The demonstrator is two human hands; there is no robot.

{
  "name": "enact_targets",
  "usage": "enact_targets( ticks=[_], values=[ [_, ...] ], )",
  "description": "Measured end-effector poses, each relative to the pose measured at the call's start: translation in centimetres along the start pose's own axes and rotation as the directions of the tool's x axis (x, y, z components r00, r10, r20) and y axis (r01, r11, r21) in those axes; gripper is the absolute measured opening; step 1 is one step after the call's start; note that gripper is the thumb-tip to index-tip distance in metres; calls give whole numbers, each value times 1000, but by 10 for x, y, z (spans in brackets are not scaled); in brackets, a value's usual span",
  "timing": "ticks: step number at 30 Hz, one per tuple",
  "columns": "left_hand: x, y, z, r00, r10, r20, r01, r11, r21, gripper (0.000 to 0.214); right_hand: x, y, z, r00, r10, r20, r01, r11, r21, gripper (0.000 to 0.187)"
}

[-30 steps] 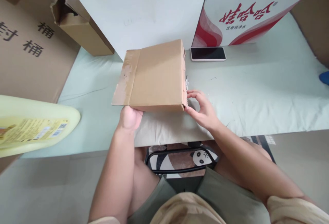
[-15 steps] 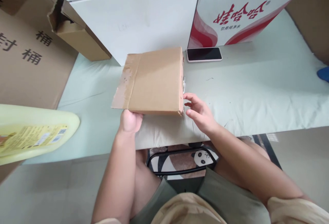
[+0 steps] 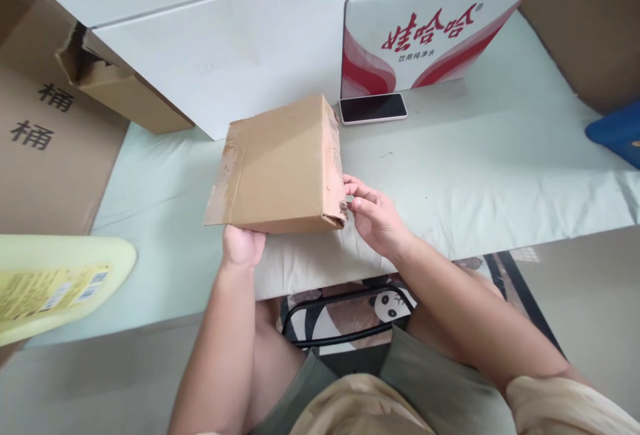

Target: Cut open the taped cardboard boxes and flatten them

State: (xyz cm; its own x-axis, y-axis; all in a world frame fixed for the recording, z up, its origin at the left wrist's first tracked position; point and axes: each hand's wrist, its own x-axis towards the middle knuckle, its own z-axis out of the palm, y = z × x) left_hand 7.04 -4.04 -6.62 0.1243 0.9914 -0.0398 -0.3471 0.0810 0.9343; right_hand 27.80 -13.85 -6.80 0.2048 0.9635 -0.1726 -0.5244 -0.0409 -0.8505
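A small brown cardboard box [image 3: 280,162] is tilted above the cloth-covered surface, with a flap and torn tape at its left end. My left hand [image 3: 243,245] grips its near lower left edge from beneath, so most of its fingers are hidden. At the box's right end, where the paper is torn and ragged, is my right hand [image 3: 375,218]. Its fingers are curled, with thumb and forefinger close together beside the torn edge. Whatever lies between those fingertips is too small to make out.
A phone [image 3: 373,108] lies beyond the box, before a white and red carton [image 3: 415,42]. A large white box [image 3: 225,55] stands behind. At the left are a pale yellow bottle [image 3: 65,282] and an open carton [image 3: 135,98]. A blue object [image 3: 617,132] sits far right.
The box has turned, showing more of its torn right end. My right fingers have curled in closer to that end. A small shiny piece seen there earlier is now hidden. The whole view has shifted.
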Motion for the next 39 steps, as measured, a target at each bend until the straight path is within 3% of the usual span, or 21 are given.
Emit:
enact_targets(
  ticks=[6,10,16,19,23,27,29,30,32,35,37,39],
  values=[
    [-3,5,9,998,59,12,-58,995,-86,41,1,2,-5,1000,-13,-22,8,982,-187,36],
    [-4,18,13,992,119,30,-111,973,-202,39,-1,5,-6,999,-45,15,47,954,-297,52],
    [-10,17,12,1000,-19,9,21,980,-196,55,-1,10,-2,985,-123,120,157,925,-345,70],
    [-15,13,8,995,-104,12,105,983,-152,45,0,12,1,982,-171,75,184,953,-241,75],
    [-19,13,2,997,-72,-22,69,988,-140,39,3,14,-1,985,-169,-46,160,975,-151,74],
    [-20,18,2,999,-55,-3,54,990,-129,38,9,16,-10,988,-144,-50,122,943,-310,59],
    [-19,20,3,999,-43,-29,39,990,-137,40,13,15,-15,984,-171,-47,124,853,-508,47],
    [-19,20,3,998,-39,-42,33,989,-142,42,15,15,-16,980,-199,-22,142,767,-626,44],
    [-17,22,3,998,-30,-56,22,988,-153,46,16,15,-15,969,-230,89,199,515,-834,42],
    [-14,24,1,1000,-11,-26,6,985,-171,49,16,16,-11,962,-157,223,247,155,-957,35],
    [-13,26,0,1000,14,-1,-14,983,-183,49,16,18,-10,966,-145,213,220,34,-975,27],
    [-12,28,-1,999,32,11,-30,983,-181,49,20,18,-16,966,-191,172,174,-6,-985,21]
  ],
)
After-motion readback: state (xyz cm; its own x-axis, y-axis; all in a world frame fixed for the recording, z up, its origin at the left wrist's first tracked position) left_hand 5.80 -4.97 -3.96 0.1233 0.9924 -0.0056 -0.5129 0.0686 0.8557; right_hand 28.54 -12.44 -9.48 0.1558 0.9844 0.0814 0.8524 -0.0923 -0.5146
